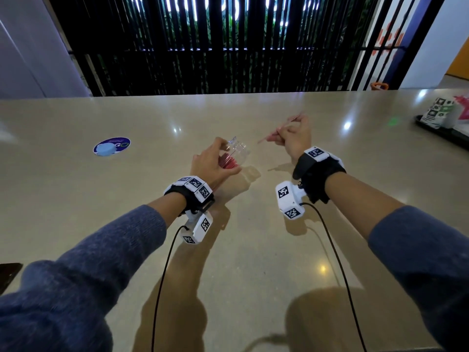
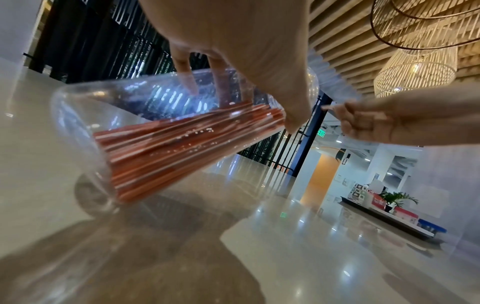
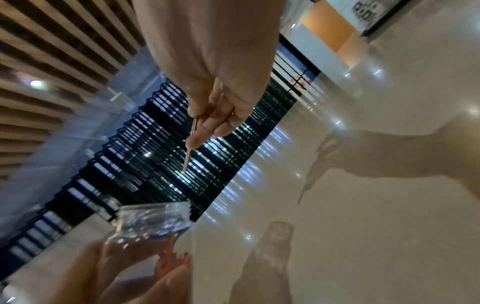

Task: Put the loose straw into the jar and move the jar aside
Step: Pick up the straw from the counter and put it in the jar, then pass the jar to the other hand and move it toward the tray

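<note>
My left hand [image 1: 217,159] grips a clear jar [image 1: 237,149] and holds it tilted, mouth towards the right. A bundle of red straws [image 1: 227,163] lies inside; the left wrist view shows the straws [image 2: 168,148] slanting through the jar [image 2: 85,115], whose lower base edge is down at the tabletop. My right hand [image 1: 284,135] pinches a single red straw [image 1: 269,136] between thumb and fingers. Its lower tip points at the jar's mouth [image 3: 155,216] and stops short of it. In the right wrist view the straw [image 3: 189,153] sticks out below my fingers.
A blue lid [image 1: 105,149] lies on a round sticker at the left of the beige table [image 1: 253,250]. At the far right a black tray [image 1: 441,130] carries patterned cups [image 1: 435,112]. A dark object [image 1: 7,274] sits at the left edge. Wrist-camera cables trail towards me.
</note>
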{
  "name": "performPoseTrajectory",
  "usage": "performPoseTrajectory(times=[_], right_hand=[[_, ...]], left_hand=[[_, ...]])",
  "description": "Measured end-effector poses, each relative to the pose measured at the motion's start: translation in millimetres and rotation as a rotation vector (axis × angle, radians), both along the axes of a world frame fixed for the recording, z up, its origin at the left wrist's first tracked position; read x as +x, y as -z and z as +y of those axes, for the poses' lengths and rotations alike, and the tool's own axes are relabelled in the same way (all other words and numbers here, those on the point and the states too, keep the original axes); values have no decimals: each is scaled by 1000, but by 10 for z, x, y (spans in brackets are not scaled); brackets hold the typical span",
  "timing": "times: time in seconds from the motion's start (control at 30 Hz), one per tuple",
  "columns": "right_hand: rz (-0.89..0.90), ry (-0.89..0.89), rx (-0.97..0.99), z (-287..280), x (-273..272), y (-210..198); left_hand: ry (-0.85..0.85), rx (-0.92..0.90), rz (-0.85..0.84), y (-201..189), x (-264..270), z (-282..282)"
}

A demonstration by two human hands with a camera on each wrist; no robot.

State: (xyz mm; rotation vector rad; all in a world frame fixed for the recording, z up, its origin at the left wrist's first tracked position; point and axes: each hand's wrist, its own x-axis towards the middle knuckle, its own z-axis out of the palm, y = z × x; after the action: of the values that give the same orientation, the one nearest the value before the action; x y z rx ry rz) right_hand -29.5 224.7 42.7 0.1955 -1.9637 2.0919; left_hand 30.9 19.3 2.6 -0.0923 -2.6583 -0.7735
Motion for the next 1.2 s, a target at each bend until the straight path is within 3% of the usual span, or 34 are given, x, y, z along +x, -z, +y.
performPoseTrajectory(times=[0.23, 0.4, 0.67, 0.93, 1.03, 1.1, 1.2], right_hand=[[-50, -69, 197, -407, 61, -93], [-96, -263, 479, -534, 91, -77], [-123, -189, 435, -432, 56, -9], [-239, -426, 369, -325, 164, 118], [-197, -501, 466, -235, 166, 173], [-132, -462, 524, -175, 158, 197], [-33, -314, 447, -166, 171, 188]], left_hand=[[13, 12, 32, -17, 9, 40], [-6, 17, 46, -12, 4, 5], [-17, 96, 37, -44, 11, -26], [47, 275, 44, -265, -81, 168], [85, 357, 79, -446, -148, 232], [111, 389, 100, -572, -177, 298], [160, 412, 106, -730, -192, 449]])
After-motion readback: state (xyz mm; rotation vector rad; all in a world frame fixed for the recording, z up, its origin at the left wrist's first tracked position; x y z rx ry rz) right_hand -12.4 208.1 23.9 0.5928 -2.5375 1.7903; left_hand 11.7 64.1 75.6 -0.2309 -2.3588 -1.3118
